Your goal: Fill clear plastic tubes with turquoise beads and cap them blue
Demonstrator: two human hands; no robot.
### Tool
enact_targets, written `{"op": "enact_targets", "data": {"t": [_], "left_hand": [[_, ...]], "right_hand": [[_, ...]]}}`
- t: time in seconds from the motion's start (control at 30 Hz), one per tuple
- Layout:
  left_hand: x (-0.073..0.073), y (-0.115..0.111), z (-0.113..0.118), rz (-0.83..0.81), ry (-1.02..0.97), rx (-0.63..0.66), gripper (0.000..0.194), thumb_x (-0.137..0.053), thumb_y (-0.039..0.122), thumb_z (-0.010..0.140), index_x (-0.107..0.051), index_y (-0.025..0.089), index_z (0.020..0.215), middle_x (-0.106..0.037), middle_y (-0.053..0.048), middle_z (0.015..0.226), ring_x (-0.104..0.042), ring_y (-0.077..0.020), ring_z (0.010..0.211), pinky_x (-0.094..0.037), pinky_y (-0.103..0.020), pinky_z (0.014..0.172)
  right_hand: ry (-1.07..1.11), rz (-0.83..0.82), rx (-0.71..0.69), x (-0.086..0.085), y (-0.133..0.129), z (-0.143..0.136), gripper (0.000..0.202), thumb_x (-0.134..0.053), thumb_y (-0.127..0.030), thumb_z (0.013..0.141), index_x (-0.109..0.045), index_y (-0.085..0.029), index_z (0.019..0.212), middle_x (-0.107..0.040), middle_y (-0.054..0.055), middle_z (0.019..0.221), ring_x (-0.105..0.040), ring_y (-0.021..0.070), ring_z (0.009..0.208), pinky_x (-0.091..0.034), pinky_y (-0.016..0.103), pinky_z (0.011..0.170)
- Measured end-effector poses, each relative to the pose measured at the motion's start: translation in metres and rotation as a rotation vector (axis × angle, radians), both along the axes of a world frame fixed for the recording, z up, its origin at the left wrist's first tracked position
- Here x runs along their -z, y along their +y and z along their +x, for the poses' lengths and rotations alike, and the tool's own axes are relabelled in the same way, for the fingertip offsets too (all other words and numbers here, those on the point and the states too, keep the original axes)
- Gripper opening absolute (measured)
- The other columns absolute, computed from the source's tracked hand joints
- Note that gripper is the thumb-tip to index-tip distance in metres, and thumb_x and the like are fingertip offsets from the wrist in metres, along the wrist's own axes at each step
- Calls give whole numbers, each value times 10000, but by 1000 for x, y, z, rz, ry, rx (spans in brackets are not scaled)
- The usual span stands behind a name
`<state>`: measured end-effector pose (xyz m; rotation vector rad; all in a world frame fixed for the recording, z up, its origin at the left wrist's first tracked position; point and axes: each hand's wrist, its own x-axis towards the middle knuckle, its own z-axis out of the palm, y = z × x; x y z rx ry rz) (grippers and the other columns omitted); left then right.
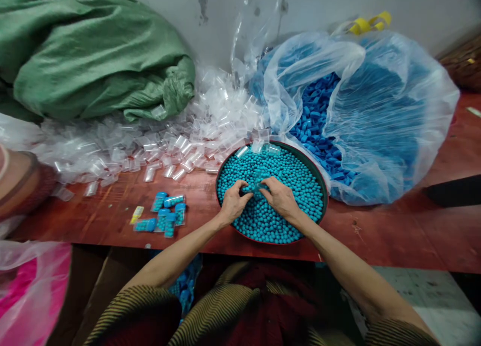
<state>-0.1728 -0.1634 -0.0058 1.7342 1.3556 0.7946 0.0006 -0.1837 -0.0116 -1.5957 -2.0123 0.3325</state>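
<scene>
Both of my hands are over a round, dark-rimmed tray (326, 198) full of small blue beads (270, 218). My left hand (233, 203) has its thumb and fingers curled around what looks like a small clear tube (247, 188) at the beads' surface. Close beside it, my right hand (280, 197) is bent the same way, its fingertips pinched at something clear low in the beads. Whether the hands share one tube or hold one each, I cannot tell. A few clear tubes (258, 145) lie at the tray's far edge.
Several bead-filled tubes with blue caps (170, 225) lie left of the tray on the red table (210, 241). Behind are a heap of clear tubes (188, 145) and a green sack (105, 60). A plastic bag (376, 120) of blue caps (317, 115) stands right.
</scene>
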Motion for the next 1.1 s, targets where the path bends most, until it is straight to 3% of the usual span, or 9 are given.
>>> {"op": "enact_targets", "data": {"t": [0.17, 0.3, 0.47, 0.67, 0.87, 1.1], "left_hand": [[0, 2, -1, -26, -59, -101, 219, -602, 159, 723, -580, 192, 938, -592, 19, 819, -540, -130, 761, -428, -251, 744], [2, 3, 0, -33, -88, -93, 227, -594, 155, 727, -589, 190, 951, -598, 11, 840, -545, -137, 789, -432, -261, 770], [4, 3, 1, -33, -87, -103, 230, -593, 151, 725, -592, 193, 951, -594, 10, 842, -533, -136, 791, -426, -260, 776], [5, 3, 1, -45, -69, -52, 247, -593, 158, 729, -594, 192, 974, -553, 29, 779, -502, -121, 739, -417, -236, 733], [5, 3, 1, -64, -63, -30, 249, -588, 161, 728, -584, 197, 975, -534, 40, 756, -482, -115, 718, -401, -226, 709], [2, 3, 2, -106, -76, 82, 231, -550, 136, 715, -551, 175, 943, -488, 50, 718, -446, -98, 653, -371, -222, 649]], "right_hand": [[351, -74, 148, -6, 7, 34, 216, -554, -311, 819, -650, -175, 957, -684, 56, 897, -607, 180, 747, -472, 307, 711], [355, -194, 199, -8, 3, 60, 227, -558, -329, 788, -687, -176, 897, -701, 35, 791, -621, 182, 709, -478, 308, 695], [171, -256, 33, -6, -12, 51, 170, -584, -252, 763, -720, -191, 844, -722, 61, 855, -648, 207, 831, -474, 321, 789], [72, -614, -138, -15, -8, 45, 166, -572, -234, 757, -737, -213, 770, -723, 10, 773, -635, 180, 735, -460, 274, 704], [248, -934, -268, -14, 2, 46, 138, -606, -278, 673, -697, -190, 618, -597, -47, 540, -473, 93, 530, -359, 211, 523], [707, -1288, -96, -11, 1, 48, 232, -691, -367, 633, -642, -148, 697, -457, -80, 454, -240, 26, 376, -160, 179, 378]]}}
